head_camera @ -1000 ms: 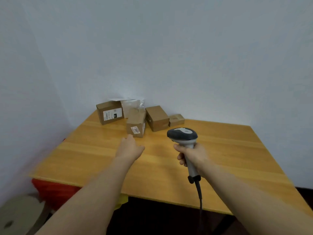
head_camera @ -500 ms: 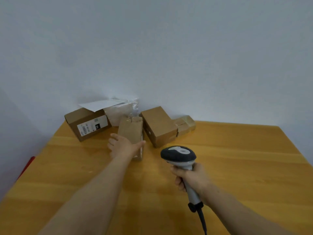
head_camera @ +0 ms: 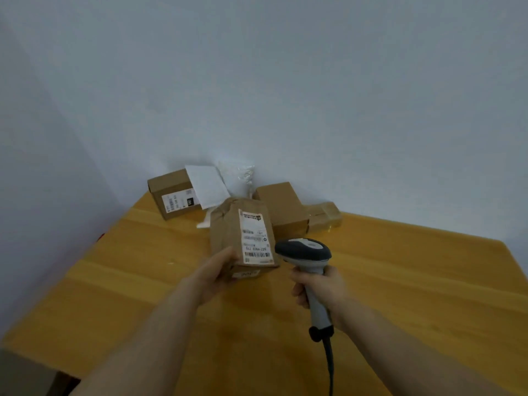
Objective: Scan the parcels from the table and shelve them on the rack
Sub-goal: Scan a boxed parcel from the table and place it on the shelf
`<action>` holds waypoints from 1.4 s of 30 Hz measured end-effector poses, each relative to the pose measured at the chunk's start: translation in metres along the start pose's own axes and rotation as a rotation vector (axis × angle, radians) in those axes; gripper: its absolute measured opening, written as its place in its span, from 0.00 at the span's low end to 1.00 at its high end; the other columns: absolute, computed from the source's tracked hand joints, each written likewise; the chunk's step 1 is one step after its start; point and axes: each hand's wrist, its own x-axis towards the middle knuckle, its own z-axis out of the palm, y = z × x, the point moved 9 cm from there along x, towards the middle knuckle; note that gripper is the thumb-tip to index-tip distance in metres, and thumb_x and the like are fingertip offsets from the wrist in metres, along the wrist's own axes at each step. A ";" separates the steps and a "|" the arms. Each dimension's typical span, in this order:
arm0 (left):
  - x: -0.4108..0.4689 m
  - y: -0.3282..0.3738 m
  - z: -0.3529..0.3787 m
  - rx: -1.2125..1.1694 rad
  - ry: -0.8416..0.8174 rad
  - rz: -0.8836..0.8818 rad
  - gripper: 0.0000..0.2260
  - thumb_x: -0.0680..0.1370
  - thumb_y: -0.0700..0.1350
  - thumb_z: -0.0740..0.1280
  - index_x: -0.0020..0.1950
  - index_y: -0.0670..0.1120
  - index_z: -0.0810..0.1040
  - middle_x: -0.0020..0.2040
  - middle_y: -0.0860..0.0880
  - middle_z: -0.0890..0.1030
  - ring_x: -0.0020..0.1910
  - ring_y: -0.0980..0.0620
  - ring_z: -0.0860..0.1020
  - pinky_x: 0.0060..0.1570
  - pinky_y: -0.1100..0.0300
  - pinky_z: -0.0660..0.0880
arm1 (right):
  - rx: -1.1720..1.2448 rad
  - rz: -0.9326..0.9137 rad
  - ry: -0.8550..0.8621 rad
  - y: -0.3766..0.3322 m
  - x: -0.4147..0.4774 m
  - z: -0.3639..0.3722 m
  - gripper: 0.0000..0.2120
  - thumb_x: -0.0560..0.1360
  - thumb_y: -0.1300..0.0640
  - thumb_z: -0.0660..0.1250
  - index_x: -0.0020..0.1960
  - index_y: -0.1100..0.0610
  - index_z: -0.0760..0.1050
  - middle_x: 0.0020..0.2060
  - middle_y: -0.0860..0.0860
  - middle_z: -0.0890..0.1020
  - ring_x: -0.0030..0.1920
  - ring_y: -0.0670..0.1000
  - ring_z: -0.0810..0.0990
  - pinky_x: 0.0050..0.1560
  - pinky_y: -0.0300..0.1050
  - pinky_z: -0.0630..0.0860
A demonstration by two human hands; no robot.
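Observation:
My left hand (head_camera: pixel 213 274) grips the near left end of a brown cardboard parcel (head_camera: pixel 228 232), tipped so its white shipping label (head_camera: pixel 255 237) with a barcode faces up. My right hand (head_camera: pixel 320 285) is wrapped round the handle of a grey barcode scanner (head_camera: pixel 304 251), whose dark head sits just right of the label's near end. More parcels lie behind on the wooden table (head_camera: pixel 400 295): a labelled box (head_camera: pixel 171 194) at the back left, a plain box (head_camera: pixel 281 205) and a small taped box (head_camera: pixel 324 217).
A white paper sheet (head_camera: pixel 207 185) leans over the back-left box, with a clear plastic bag (head_camera: pixel 238 177) behind it against the wall. The scanner's cable (head_camera: pixel 330 364) hangs toward me. Bare tabletop spreads to the right and in front. No rack is in view.
My left hand took hold of the brown parcel and turned it so the label faces up, drawing it nearer. The scanner head has moved up beside the label.

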 end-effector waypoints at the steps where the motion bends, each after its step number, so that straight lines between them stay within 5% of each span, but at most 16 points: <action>1: -0.014 -0.002 0.004 -0.006 0.004 0.017 0.10 0.74 0.40 0.65 0.55 0.43 0.79 0.44 0.47 0.86 0.43 0.50 0.83 0.44 0.58 0.79 | 0.017 -0.014 -0.011 -0.003 -0.005 -0.003 0.07 0.71 0.59 0.74 0.42 0.63 0.79 0.27 0.55 0.81 0.25 0.50 0.78 0.27 0.42 0.75; 6: -0.072 -0.009 0.011 -0.038 0.046 0.057 0.07 0.73 0.40 0.66 0.51 0.41 0.78 0.38 0.48 0.85 0.38 0.53 0.83 0.43 0.57 0.80 | 0.048 -0.068 -0.077 -0.014 -0.030 -0.012 0.07 0.71 0.60 0.74 0.43 0.63 0.79 0.29 0.54 0.82 0.26 0.49 0.79 0.29 0.42 0.76; 10: -0.108 -0.005 0.005 -0.011 0.098 0.061 0.23 0.59 0.47 0.72 0.51 0.41 0.79 0.47 0.43 0.82 0.45 0.47 0.81 0.42 0.53 0.80 | 0.043 -0.123 -0.068 -0.024 -0.048 -0.020 0.10 0.70 0.58 0.75 0.47 0.61 0.79 0.36 0.54 0.83 0.31 0.49 0.80 0.28 0.40 0.75; 13: -0.129 -0.008 -0.003 0.264 0.113 0.000 0.29 0.52 0.56 0.71 0.50 0.44 0.79 0.48 0.44 0.81 0.47 0.46 0.79 0.47 0.53 0.77 | -0.034 -0.165 -0.019 -0.031 -0.056 -0.035 0.12 0.69 0.57 0.76 0.49 0.59 0.78 0.41 0.55 0.80 0.39 0.53 0.77 0.29 0.42 0.74; 22: -0.119 -0.083 0.033 0.898 -0.110 -0.333 0.19 0.61 0.58 0.66 0.48 0.50 0.77 0.53 0.47 0.79 0.55 0.47 0.77 0.57 0.48 0.73 | -0.304 0.097 -0.149 0.055 -0.068 -0.041 0.11 0.70 0.55 0.76 0.48 0.53 0.76 0.46 0.50 0.78 0.47 0.52 0.77 0.36 0.45 0.77; 25: -0.099 -0.091 0.050 0.827 -0.093 -0.248 0.22 0.66 0.58 0.67 0.58 0.51 0.76 0.60 0.45 0.76 0.58 0.46 0.75 0.62 0.48 0.71 | -0.350 0.186 -0.209 0.089 -0.071 -0.035 0.13 0.70 0.54 0.77 0.50 0.50 0.75 0.47 0.47 0.79 0.49 0.50 0.77 0.50 0.48 0.77; 28: -0.083 -0.082 0.049 0.806 0.137 -0.060 0.36 0.74 0.54 0.68 0.78 0.48 0.56 0.75 0.44 0.61 0.71 0.43 0.65 0.61 0.53 0.68 | -0.355 0.252 -0.217 0.107 -0.069 -0.033 0.12 0.69 0.54 0.77 0.49 0.50 0.75 0.50 0.48 0.79 0.53 0.51 0.77 0.57 0.49 0.76; 34: -0.135 -0.108 -0.007 0.566 0.819 -0.182 0.33 0.76 0.57 0.63 0.73 0.38 0.58 0.72 0.40 0.59 0.68 0.41 0.61 0.65 0.49 0.67 | -0.262 0.269 -0.143 0.109 -0.062 -0.029 0.16 0.69 0.56 0.77 0.54 0.55 0.75 0.47 0.50 0.77 0.55 0.54 0.75 0.53 0.47 0.74; 36: -0.143 -0.147 -0.002 0.352 0.732 -0.327 0.32 0.76 0.58 0.63 0.71 0.36 0.63 0.67 0.39 0.67 0.65 0.41 0.66 0.64 0.50 0.66 | -0.280 0.260 -0.147 0.107 -0.059 -0.025 0.19 0.70 0.57 0.76 0.58 0.57 0.75 0.48 0.50 0.77 0.57 0.54 0.75 0.57 0.47 0.74; 39: -0.145 -0.184 0.057 0.023 0.312 -0.398 0.19 0.78 0.52 0.64 0.65 0.43 0.73 0.51 0.46 0.79 0.48 0.48 0.75 0.56 0.51 0.68 | -0.276 0.309 -0.197 0.110 -0.062 -0.014 0.20 0.70 0.57 0.76 0.58 0.58 0.75 0.52 0.53 0.77 0.59 0.57 0.76 0.59 0.52 0.76; 42: -0.139 -0.182 0.068 -0.005 0.367 -0.325 0.18 0.74 0.46 0.65 0.64 0.45 0.71 0.52 0.43 0.79 0.51 0.44 0.77 0.53 0.50 0.74 | -0.204 0.292 -0.207 0.107 -0.065 -0.007 0.16 0.69 0.59 0.77 0.53 0.58 0.77 0.47 0.52 0.80 0.49 0.54 0.78 0.41 0.49 0.77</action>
